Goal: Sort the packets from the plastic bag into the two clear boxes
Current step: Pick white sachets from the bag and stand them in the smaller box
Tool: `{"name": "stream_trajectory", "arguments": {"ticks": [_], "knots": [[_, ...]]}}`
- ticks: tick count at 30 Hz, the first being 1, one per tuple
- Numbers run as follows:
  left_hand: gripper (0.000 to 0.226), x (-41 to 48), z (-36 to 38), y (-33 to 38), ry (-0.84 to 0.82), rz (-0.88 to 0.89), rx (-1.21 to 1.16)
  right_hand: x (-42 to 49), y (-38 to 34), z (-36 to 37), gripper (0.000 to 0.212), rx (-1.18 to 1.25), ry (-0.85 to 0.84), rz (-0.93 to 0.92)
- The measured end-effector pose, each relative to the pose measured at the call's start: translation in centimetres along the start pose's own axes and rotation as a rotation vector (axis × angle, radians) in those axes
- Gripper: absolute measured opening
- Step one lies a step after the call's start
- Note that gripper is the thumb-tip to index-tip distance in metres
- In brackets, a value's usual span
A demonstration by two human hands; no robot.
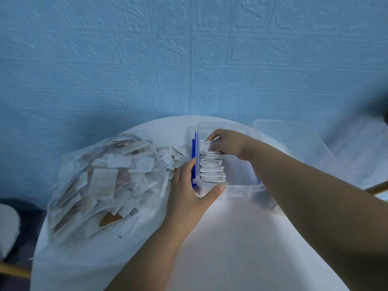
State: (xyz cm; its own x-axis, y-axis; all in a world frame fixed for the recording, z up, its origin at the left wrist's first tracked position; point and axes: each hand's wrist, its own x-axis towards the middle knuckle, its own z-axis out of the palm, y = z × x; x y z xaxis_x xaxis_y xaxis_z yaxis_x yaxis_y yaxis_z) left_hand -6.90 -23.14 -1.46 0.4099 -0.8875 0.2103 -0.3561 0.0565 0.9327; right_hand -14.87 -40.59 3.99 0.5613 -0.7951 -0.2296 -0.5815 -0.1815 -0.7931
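Observation:
A clear box (241, 189) with blue side latches stands on the round white table (241, 248). A row of white packets (212, 168) stands on edge along its left side. My right hand (227, 143) reaches into the box and pinches packets at the far end of the row. My left hand (192, 192) grips the box's near left corner, thumb on the front rim. A big plastic bag (100, 185) full of white and brown packets lies to the left. A second clear box (294, 141) sits behind my right forearm.
Several loose packets (174, 155) lie on the table between the bag and the box. A blue textured wall rises right behind the table. A wooden chair part (378, 186) shows at the right edge, and a grey shape lies at the lower left.

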Motion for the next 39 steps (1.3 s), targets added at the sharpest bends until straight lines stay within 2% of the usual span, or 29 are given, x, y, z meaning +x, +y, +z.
{"name": "stream_trajectory", "arguments": {"ticks": [7,17,22,24,26,27,30,31,33,36,39], "knots": [[0.089,0.0,-0.2,0.0,-0.010,0.000,0.027,-0.8,-0.5,-1.1,0.004,0.038,-0.158,0.055],[0.087,-0.1,-0.3,0.2,-0.010,0.015,0.019,-0.7,-0.2,-1.3,0.018,-0.033,-0.088,0.020],[0.086,0.0,-1.1,0.6,-0.093,-0.009,0.046,-1.0,-0.3,-1.1,0.019,-0.141,-0.089,-0.037],[0.069,-0.3,-1.8,1.5,-0.095,0.000,0.089,-1.2,-0.4,-1.2,0.027,-0.193,-0.084,-0.053],[0.041,-1.1,-3.2,2.8,-0.031,0.033,0.046,-1.5,-0.6,-1.3,0.033,-0.230,-0.029,-0.081],[0.035,-1.7,-4.1,3.4,0.005,0.037,0.011,-1.8,-0.9,-1.3,0.033,-0.229,0.017,-0.108],[0.010,-4.3,-7.5,4.1,0.098,0.034,-0.038,-3.7,-2.8,-0.7,0.019,-0.196,0.169,-0.268],[0.015,-5.4,-8.6,4.0,0.131,0.044,-0.015,-4.7,-3.7,-0.2,0.011,-0.165,0.192,-0.340],[0.029,-7.6,-10.6,3.3,0.190,0.053,0.090,-7.4,-5.5,1.6,0.008,-0.090,0.145,-0.471],[0.028,-10.5,-13.1,1.6,0.217,0.040,0.339,-11.7,-7.1,5.2,0.013,-0.058,-0.082,-0.558],[0.034,-11.8,-15.0,-0.1,0.208,0.064,0.603,-14.2,-6.7,9.3,0.008,-0.180,-0.269,-0.625]]}}
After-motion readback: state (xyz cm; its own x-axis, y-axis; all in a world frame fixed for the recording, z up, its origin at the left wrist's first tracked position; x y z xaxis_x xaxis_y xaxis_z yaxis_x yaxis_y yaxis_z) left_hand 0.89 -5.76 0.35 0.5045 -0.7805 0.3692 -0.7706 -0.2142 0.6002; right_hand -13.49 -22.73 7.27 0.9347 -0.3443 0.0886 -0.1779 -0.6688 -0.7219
